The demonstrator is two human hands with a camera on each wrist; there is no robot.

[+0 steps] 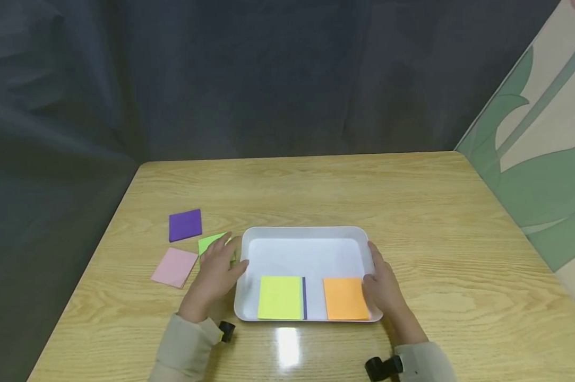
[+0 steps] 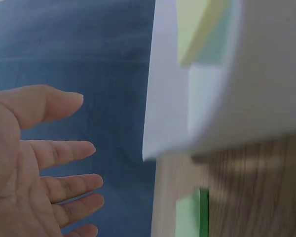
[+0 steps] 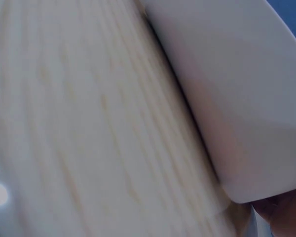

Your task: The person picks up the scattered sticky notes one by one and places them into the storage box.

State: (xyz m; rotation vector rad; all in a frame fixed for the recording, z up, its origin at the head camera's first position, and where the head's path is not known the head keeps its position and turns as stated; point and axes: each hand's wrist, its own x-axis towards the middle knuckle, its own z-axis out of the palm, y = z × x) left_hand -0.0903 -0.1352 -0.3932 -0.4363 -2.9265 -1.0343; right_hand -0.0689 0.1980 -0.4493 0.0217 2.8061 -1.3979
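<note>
A white rectangular tray (image 1: 311, 254) lies in front of me on the wooden table. My right hand (image 1: 387, 289) grips its right rim, thumb over the inner side and fingers along the outside; in the right wrist view only a bit of that hand (image 3: 288, 215) shows by the tray wall (image 3: 251, 108). At the tray's left end is my left hand (image 1: 215, 270), its thumb overlapping the rim in the head view. The left wrist view has this hand (image 2: 34, 158) with fingers spread and extended, holding nothing. Inside the tray sit a yellow sticky-note pad (image 1: 280, 297) and an orange one (image 1: 345, 298).
Left of the tray lie a purple sticky-note pad (image 1: 185, 225), a pink one (image 1: 174, 267) and a green one (image 1: 208, 242) partly hidden under my left hand. A thin dark purple strip (image 1: 304, 298) shows beside the yellow pad. Dark cloth (image 1: 268, 79) hangs behind the table (image 1: 459, 239).
</note>
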